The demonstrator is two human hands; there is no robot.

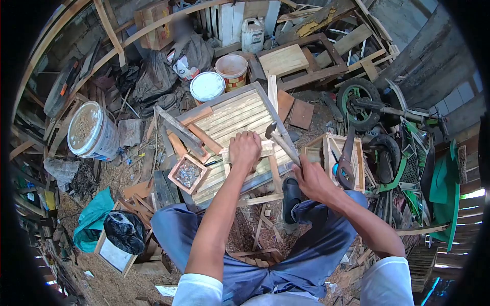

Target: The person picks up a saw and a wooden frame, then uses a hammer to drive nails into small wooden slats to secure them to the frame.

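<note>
My left hand (pixel 244 151) is closed over the far bar of a small wooden frame (pixel 275 173), pressing it against the slatted wooden work surface (pixel 235 115). In my right hand (pixel 317 179) is a hammer (pixel 286 145), gripped by its wooden handle. Its dark metal head is over the frame's far right corner, just right of my left hand; whether it touches the wood I cannot tell. The frame's near bar extends past the work surface, toward my knees. Left of the frame sits a small wooden box (pixel 203 184) with many nails in it.
Loose wood strips (pixel 179 127) lie on the surface's left part. A handsaw (pixel 347 163) rests across a wooden crate (pixel 361 176) at right, near a small motorbike (pixel 403 153). Buckets (pixel 207 86) stand behind; another bucket (pixel 92 131) holds sawdust at left. Scraps cover the floor.
</note>
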